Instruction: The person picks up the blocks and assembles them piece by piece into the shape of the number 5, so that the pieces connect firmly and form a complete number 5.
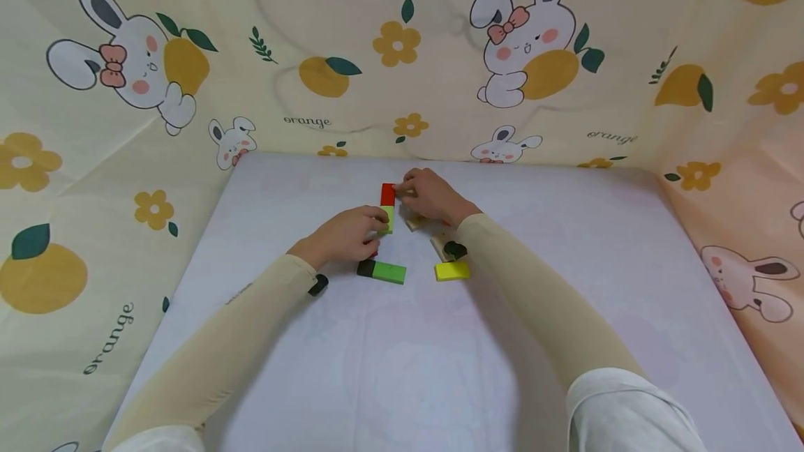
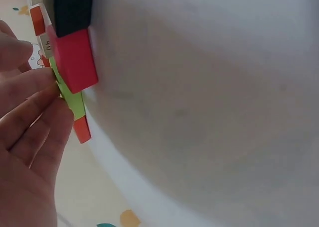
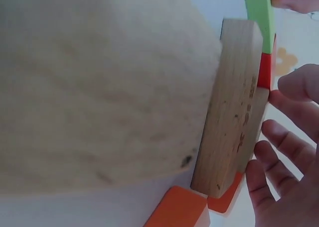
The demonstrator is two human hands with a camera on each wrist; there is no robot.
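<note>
In the head view, my left hand (image 1: 345,232) reaches to a lime green block (image 1: 388,220). Its extended fingers touch that block in the left wrist view, while the thumb stands apart. Beyond the lime block lies a red block (image 1: 388,194), in line with it. My right hand (image 1: 433,195) is at the red block's right side, fingertips along the edge of a plain wooden block (image 3: 258,117) in the right wrist view. Another wooden block (image 3: 229,107) lies beside that one, with an orange block (image 3: 179,207) near its end. A crimson block (image 2: 77,60) sits close to my left fingers.
Nearer the body, a black block (image 1: 366,268) and a green block (image 1: 389,273) lie end to end. To their right is a yellow block (image 1: 452,270). The white tabletop (image 1: 402,368) meets a patterned cloth wall (image 1: 352,33) at the back.
</note>
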